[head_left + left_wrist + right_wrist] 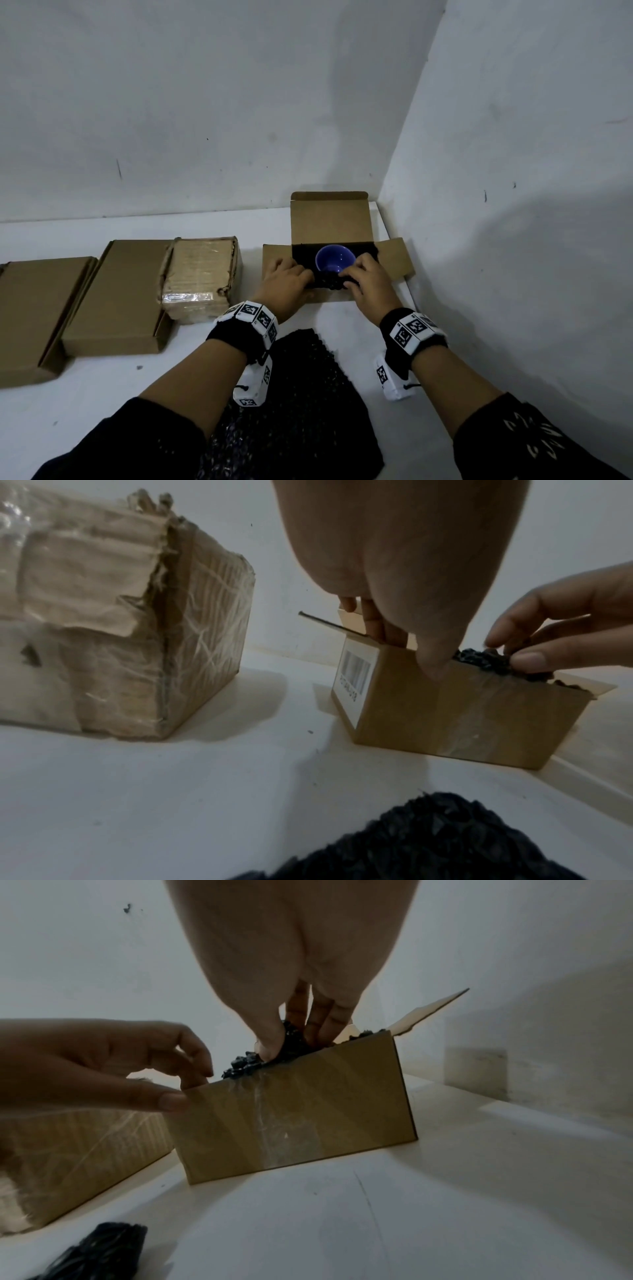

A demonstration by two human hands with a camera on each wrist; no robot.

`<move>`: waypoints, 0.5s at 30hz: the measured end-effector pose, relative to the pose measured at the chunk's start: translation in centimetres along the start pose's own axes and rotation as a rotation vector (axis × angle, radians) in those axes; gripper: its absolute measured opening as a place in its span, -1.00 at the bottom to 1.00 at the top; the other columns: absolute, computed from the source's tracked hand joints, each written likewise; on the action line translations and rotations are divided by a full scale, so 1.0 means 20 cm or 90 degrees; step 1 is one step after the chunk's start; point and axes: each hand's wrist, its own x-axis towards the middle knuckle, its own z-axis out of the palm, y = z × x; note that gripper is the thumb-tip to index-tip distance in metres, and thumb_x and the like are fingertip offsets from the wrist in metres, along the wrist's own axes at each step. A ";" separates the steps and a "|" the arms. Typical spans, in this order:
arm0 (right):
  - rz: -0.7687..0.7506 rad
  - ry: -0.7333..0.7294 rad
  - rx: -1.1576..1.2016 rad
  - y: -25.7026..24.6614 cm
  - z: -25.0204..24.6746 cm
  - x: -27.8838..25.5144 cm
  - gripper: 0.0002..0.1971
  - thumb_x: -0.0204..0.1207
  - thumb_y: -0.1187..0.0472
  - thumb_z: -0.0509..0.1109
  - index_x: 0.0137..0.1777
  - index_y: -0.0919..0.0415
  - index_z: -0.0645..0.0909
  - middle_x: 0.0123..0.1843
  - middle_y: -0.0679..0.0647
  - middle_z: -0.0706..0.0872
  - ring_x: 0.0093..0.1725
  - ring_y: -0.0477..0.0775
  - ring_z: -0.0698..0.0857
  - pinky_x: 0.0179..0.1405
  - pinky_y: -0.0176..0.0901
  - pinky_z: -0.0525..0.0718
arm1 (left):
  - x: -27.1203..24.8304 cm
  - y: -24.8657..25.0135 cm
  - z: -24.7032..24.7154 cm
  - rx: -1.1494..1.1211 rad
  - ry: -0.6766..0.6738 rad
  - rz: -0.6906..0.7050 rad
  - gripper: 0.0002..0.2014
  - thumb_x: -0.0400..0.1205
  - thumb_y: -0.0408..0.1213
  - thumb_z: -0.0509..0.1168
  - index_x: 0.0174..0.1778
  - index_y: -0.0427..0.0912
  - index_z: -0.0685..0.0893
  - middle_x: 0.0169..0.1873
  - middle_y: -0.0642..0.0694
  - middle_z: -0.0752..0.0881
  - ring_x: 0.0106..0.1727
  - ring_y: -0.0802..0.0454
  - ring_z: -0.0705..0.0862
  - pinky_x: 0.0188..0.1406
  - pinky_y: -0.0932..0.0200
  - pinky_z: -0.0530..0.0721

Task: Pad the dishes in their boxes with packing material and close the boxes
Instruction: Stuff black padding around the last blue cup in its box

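Bowl [330, 261], purple, sits in the open box [334, 222] right of centre on the desk [102, 394], ringed by black padding [301, 255]. Left hand [287, 286] grip clamps the box's near wall; right hand [370, 284] grip pinches padding at that rim. Closed boxes [120, 298] lie at left.

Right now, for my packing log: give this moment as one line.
stage: padding | left hand: holds open box front wall | right hand: pinches black packing material | purple bowl: inside | lid: open

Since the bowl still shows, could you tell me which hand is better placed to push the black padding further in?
Probably the right hand: it pinches the black padding at the open box rim; the left hand grips the wall.
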 end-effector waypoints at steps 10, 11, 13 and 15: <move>-0.060 0.012 -0.133 -0.01 0.01 -0.05 -0.86 0.41 0.27 0.49 -0.04 0.23 0.70 -0.05 0.10 0.64 -0.04 0.15 0.61 -0.10 -0.06 0.47 | -0.02 0.01 0.02 -0.001 -0.010 -0.024 -0.63 0.67 0.03 0.10 0.28 0.00 0.63 0.26 -0.05 0.52 0.39 -0.15 0.30 0.36 -0.06 0.18; -0.054 -0.002 -0.162 -0.02 0.01 -0.06 -0.79 0.41 0.23 0.49 0.04 0.19 0.68 0.02 0.07 0.65 0.05 0.18 0.58 -0.03 -0.06 0.36 | -0.03 0.01 0.02 -0.037 0.012 -0.051 -0.64 0.65 0.01 0.17 0.31 0.00 0.59 0.29 -0.08 0.47 0.39 -0.14 0.31 0.36 -0.03 0.25; -0.030 -0.035 -0.180 -0.03 0.01 -0.07 -0.70 0.43 0.21 0.47 0.16 0.15 0.60 0.15 0.03 0.62 0.17 0.14 0.51 0.01 -0.10 0.23 | -0.05 0.00 0.03 -0.128 0.085 -0.130 -0.59 0.58 -0.02 0.31 0.33 -0.04 0.53 0.30 -0.12 0.42 0.35 -0.12 0.36 0.31 0.04 0.37; -0.017 -0.051 -0.183 -0.04 0.01 -0.06 -0.71 0.39 0.29 0.48 0.11 0.17 0.59 0.12 0.06 0.64 0.12 0.17 0.54 -0.01 -0.07 0.30 | -0.06 -0.01 0.04 -0.193 0.116 -0.183 -0.56 0.54 -0.05 0.38 0.29 -0.10 0.53 0.28 -0.15 0.43 0.30 -0.14 0.40 0.27 0.06 0.43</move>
